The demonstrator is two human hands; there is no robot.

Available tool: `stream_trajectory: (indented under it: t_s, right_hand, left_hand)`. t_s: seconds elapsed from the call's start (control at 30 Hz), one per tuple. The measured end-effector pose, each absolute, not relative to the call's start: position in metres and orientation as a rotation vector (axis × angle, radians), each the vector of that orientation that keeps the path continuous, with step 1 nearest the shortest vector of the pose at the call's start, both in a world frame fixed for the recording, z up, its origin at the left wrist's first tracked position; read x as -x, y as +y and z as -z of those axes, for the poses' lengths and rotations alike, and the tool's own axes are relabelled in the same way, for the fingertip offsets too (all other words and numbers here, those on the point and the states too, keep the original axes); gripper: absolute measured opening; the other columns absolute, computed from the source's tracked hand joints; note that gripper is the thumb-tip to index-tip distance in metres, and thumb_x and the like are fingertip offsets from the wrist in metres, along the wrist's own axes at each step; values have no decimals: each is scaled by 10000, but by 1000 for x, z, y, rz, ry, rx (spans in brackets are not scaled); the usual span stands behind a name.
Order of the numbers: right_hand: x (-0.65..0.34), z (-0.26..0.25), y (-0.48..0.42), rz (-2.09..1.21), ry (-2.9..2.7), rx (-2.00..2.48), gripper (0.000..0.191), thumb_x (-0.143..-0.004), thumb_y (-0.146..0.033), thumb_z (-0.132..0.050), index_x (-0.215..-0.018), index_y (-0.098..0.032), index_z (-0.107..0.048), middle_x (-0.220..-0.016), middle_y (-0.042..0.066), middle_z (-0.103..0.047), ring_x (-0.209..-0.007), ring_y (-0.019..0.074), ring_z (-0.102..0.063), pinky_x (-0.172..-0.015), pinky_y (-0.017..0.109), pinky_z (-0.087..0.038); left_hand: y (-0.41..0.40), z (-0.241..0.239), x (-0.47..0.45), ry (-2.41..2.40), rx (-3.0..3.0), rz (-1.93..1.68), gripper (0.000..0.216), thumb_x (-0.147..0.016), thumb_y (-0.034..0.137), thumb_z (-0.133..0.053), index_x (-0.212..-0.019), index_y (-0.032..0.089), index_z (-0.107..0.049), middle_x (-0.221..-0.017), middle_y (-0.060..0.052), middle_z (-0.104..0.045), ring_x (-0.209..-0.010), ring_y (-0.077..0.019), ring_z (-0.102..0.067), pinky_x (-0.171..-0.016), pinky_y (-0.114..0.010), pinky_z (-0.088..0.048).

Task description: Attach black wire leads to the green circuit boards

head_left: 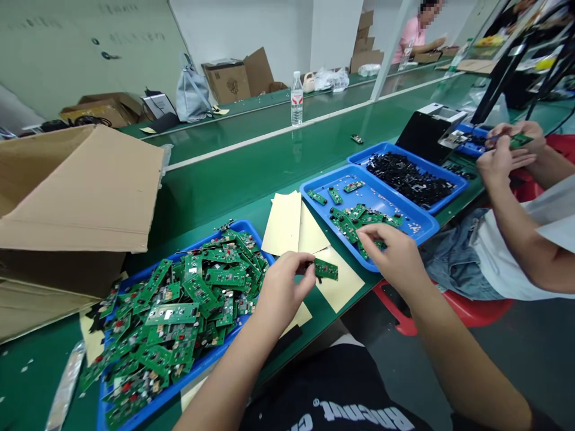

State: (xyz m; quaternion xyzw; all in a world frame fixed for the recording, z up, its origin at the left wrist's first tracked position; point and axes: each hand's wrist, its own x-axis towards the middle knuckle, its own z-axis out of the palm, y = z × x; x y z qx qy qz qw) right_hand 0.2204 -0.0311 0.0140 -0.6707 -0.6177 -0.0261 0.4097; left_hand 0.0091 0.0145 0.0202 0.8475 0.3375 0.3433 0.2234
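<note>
Presently, the left hand (285,286) holds one green circuit board (326,269) by its left end, with thumb and forefinger closed on it in a pinch. The end grip appears chosen to leave most of the board's face uncovered and its free end accessible to the opposite hand. The board projects rightward from the left fingertips, above the paper sheets (287,224), and lies to the left of the right fingertips, with a gap between.

The right hand (398,258) is positioned over the near edge of the shallow blue tray (381,194). Its thumb and forefinger are nearly together; whether they have hold of anything cannot be determined. Loose boards (344,224) lie beside and beyond these fingertips, clustered, presumably, for easy reach.

The heaped tray (211,357) stands to the left of the left fingers, its piled boards (193,293) overlapping at many angles; this position probably keeps the stock within short reach of that hand. Black parts (406,179) lie beyond the right fingers in an adjoining tray (359,157), on the side toward the co-worker's hands (507,146), which suggests an arrangement convenient to that person.
</note>
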Motion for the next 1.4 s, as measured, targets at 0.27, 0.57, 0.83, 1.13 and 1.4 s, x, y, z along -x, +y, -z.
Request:
stream_trajectory:
  t_s: [0.27,0.57,0.83,1.13,1.4]
  right_hand:
    - [-250,18,-86,-130,-1301,1848,262,-876,-405,-512,-863,-187,-657,-750,49,-695,-649,181,-652,-587,274,-515]
    - [-276,37,-99,-239,-1161,1928,318,-839,-469,-524,-866,-189,-672,-759,68,-699,-680,207,-650,-630,311,-531]
    - [-270,47,-90,-332,-1150,1904,296,-830,-455,-528,-839,-200,-677,-763,52,-699,-675,195,-656,-639,294,-535]
    - [-259,45,-106,-289,-1114,1974,382,-761,-578,-535,-867,-229,-650,-797,71,-719,-720,266,-687,-619,358,-536]
    - [-198,25,-91,-538,-1072,1780,290,-812,-522,-579,-969,-284,-636,-930,94,-692,-822,283,-668,-749,411,-520]
  left_hand:
    - [63,9,-127,854,-2418,-667,189,-824,87,-540,-987,163,-601,-907,-46,-687,-838,-185,-659,-745,-269,-527]
    - [86,17,-152,728,-2653,-488,166,-855,254,-620,-995,166,-619,-1044,-89,-606,-1006,-233,-583,-879,-337,-492]
    - [104,19,-155,823,-2743,-383,144,-858,229,-598,-959,142,-651,-960,-94,-594,-958,-254,-577,-826,-363,-506]
    - [84,16,-169,928,-2770,-314,182,-903,214,-515,-956,98,-645,-938,-124,-625,-925,-253,-608,-733,-340,-526]
    - [27,-24,-73,921,-2535,-559,208,-919,300,-509,-930,151,-652,-914,-72,-667,-883,-195,-618,-782,-291,-512]
